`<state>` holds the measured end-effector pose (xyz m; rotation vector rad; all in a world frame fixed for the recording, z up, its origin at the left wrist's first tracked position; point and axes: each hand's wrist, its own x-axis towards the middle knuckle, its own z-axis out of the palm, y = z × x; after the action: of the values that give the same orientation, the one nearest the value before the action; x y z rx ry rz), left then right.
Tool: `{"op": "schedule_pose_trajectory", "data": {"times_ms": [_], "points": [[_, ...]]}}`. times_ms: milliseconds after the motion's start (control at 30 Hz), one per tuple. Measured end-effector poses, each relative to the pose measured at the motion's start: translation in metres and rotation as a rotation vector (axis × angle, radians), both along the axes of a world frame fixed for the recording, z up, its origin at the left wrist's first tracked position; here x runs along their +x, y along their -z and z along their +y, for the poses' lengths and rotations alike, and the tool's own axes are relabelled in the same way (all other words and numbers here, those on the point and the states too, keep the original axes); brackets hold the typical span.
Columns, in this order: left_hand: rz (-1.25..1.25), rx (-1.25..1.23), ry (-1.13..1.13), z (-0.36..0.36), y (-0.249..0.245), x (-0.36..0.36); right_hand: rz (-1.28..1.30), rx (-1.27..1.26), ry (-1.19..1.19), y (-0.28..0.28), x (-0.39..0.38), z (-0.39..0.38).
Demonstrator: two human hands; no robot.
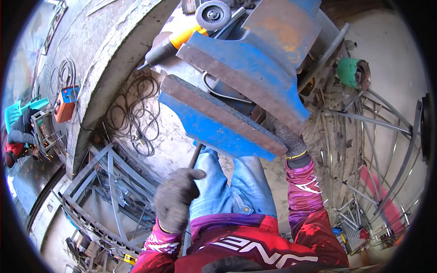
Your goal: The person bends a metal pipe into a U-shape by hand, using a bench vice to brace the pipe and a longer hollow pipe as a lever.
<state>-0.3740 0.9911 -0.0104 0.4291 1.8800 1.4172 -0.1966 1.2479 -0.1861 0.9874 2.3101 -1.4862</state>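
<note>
My left hand (175, 200), in a dark grey knit glove, is closed around a dark rod-like handle (196, 155). The handle's upper end is hidden under a blue metal piece (214, 125) with a brown, rusty flange. My right hand (291, 139), in the same kind of glove, grips that piece at its right end, some fingers hidden in the gap. Just beyond lies a second, larger blue piece (255, 59) with a similar brown edge. A bent metal rod (218, 93) shows between the two pieces.
A yellow and black angle grinder (175, 43) lies at the far left of the work surface, near a round abrasive disc (213, 15). Cables (134, 118) coil on the floor. Steel frames (109, 195) stand left; a green container (349, 73) stands right. A crouching person (20, 129) works amid sparks.
</note>
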Motion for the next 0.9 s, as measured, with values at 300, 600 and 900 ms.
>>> {"op": "schedule_pose_trajectory", "data": {"times_ms": [300,600,900], "points": [[0.252,0.157,0.839,0.022,0.009,0.002,0.141,0.223,-0.195,0.012,0.001,0.003],[0.31,-0.085,1.045,0.045,0.027,0.051,-0.222,0.245,-0.445,-0.008,0.001,0.014],[0.262,-0.126,1.064,0.059,0.057,0.086,0.009,0.469,-0.492,0.006,0.02,0.02]]}}
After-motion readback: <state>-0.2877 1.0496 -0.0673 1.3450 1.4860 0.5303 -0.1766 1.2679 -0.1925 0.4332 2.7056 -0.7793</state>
